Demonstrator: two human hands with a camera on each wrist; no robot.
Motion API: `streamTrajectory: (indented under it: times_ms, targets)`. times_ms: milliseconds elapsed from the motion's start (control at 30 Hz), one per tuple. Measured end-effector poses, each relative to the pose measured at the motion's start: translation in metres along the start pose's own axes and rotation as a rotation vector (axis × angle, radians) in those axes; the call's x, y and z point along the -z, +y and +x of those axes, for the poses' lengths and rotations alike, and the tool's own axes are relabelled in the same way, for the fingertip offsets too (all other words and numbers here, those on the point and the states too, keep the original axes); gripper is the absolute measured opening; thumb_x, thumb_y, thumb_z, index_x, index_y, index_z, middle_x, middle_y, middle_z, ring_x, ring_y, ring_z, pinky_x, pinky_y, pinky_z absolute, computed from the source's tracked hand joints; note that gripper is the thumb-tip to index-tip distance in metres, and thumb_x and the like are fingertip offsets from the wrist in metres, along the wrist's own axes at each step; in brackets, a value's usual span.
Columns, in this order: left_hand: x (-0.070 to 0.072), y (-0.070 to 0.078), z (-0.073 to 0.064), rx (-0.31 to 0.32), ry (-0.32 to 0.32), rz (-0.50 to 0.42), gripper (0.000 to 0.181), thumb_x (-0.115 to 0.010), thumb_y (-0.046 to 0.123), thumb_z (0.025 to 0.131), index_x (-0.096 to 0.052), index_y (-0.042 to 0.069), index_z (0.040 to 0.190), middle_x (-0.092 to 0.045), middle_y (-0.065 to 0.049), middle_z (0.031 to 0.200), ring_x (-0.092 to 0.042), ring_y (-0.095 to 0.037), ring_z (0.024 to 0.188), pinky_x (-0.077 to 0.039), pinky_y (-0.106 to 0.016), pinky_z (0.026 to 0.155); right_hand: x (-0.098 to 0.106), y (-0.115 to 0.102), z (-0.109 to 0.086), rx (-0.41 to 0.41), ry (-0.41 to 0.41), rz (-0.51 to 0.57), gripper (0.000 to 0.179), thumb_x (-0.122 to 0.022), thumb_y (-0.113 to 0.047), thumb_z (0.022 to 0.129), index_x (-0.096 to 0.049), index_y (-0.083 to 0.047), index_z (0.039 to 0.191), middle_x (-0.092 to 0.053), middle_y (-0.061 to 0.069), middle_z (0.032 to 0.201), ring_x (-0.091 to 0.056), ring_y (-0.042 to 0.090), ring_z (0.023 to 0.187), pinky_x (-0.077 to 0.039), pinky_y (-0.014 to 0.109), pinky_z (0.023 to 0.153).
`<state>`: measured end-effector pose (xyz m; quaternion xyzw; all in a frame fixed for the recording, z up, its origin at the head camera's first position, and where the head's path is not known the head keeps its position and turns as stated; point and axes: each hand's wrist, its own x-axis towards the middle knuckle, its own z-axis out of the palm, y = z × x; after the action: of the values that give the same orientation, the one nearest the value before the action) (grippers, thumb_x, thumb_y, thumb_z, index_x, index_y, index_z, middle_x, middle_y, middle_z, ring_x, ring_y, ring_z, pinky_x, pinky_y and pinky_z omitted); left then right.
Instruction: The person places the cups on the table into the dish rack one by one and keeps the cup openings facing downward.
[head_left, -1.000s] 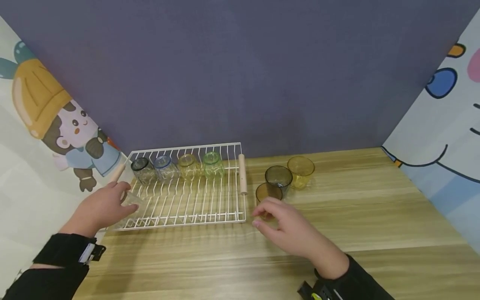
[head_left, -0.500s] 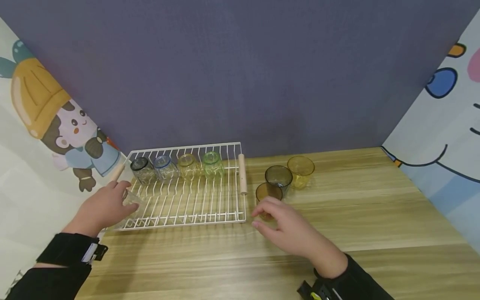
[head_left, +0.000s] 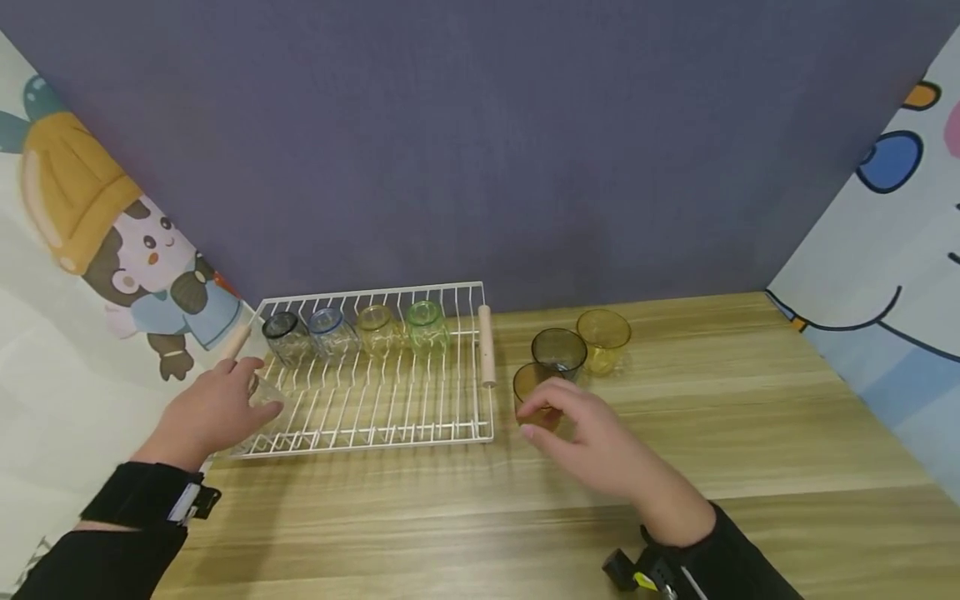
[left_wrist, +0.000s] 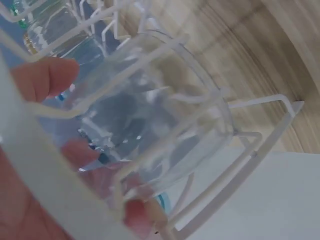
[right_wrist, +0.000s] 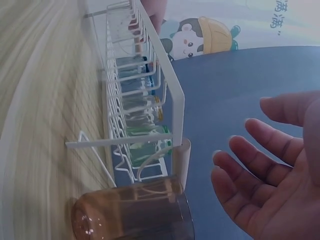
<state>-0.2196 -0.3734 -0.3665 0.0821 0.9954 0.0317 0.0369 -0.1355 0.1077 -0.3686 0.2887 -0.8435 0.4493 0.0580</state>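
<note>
At the rack's (head_left: 375, 291) near left corner, the left hand (head_left: 213, 417) pinches the clear glass (left_wrist: 125, 120) between thumb and fingers. The main risk, I judge, is slipping: the wall is slick and rounded, so a weak hold could leave the glass tilted among the bars. Fingers crowded by wire might also snag, jolting the dark glass (head_left: 289, 340), blue glass (head_left: 333, 335), yellow glass (head_left: 379, 332) and green glass (head_left: 428, 327) lined up along the back.

The right hand (head_left: 600, 437) hovers near the brown glass (head_left: 529, 385), its fingers bent, apart and holding nothing. A careless sweep could knock that glass into the grey glass (head_left: 558, 350) just beside it, with the amber glass (head_left: 603, 333) behind; whether these touch is unclear.

The rack is thin, white-coated wire with a round, pale wooden handle (head_left: 487, 346). Its four back glasses look upside down; the three tinted ones stand upright, smooth-walled and wide-mouthed, on the streaky wood-grain bench (head_left: 360, 525).
</note>
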Motion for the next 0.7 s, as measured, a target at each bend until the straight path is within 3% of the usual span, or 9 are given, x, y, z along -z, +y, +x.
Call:
streamTrajectory:
  times_ms: [233, 333, 433, 567, 700]
  targets:
    - [0.021, 0.005, -0.010, 0.062, 0.077, -0.023, 0.101, -0.058, 0.070, 0.082, -0.036, -0.010, 0.140, -0.039, -0.040, 0.130, -0.040, -0.059, 0.113, -0.044, -0.071, 0.080, 0.004, 0.003, 0.000, 0.001, 0.009, 0.014, 0.012, -0.066, -0.027, 0.093, -0.064, -0.021, 0.104, -0.062, -0.013, 0.104, -0.059, 0.011, 0.090, -0.056, 0.037, 0.080]
    - [0.036, 0.011, -0.021, 0.074, 0.169, -0.037, 0.101, -0.057, 0.069, 0.083, -0.034, -0.011, 0.140, -0.038, -0.039, 0.128, -0.039, -0.059, 0.112, -0.041, -0.072, 0.078, 0.005, 0.005, 0.001, 0.002, 0.013, 0.007, 0.012, -0.066, -0.026, 0.093, -0.065, -0.020, 0.104, -0.062, -0.010, 0.104, -0.059, 0.011, 0.091, -0.056, 0.037, 0.080]
    - [0.047, 0.026, -0.034, 0.071, 0.319, -0.074, 0.086, -0.063, 0.054, 0.087, -0.038, -0.012, 0.137, -0.040, -0.038, 0.126, -0.039, -0.056, 0.110, -0.040, -0.071, 0.077, 0.007, 0.008, 0.001, -0.003, 0.029, -0.004, 0.012, -0.066, -0.023, 0.093, -0.064, -0.023, 0.105, -0.063, -0.009, 0.104, -0.059, 0.009, 0.093, -0.056, 0.037, 0.082]
    - [0.049, 0.053, -0.048, -0.006, 0.529, -0.158, 0.061, -0.067, 0.027, 0.086, -0.047, -0.010, 0.129, -0.046, -0.033, 0.124, -0.042, -0.051, 0.113, -0.039, -0.067, 0.085, 0.012, 0.011, 0.003, -0.007, 0.036, -0.009, 0.012, -0.066, -0.021, 0.094, -0.063, -0.027, 0.105, -0.062, -0.012, 0.104, -0.059, 0.009, 0.094, -0.056, 0.040, 0.083]
    - [0.040, 0.083, -0.055, -0.107, 0.621, -0.229, 0.055, -0.070, 0.021, 0.082, -0.051, -0.006, 0.126, -0.052, -0.028, 0.123, -0.046, -0.046, 0.115, -0.039, -0.062, 0.092, 0.013, 0.011, 0.002, -0.025, 0.028, -0.001, 0.011, -0.065, -0.022, 0.094, -0.064, -0.023, 0.105, -0.063, -0.007, 0.105, -0.059, 0.009, 0.095, -0.055, 0.042, 0.083]
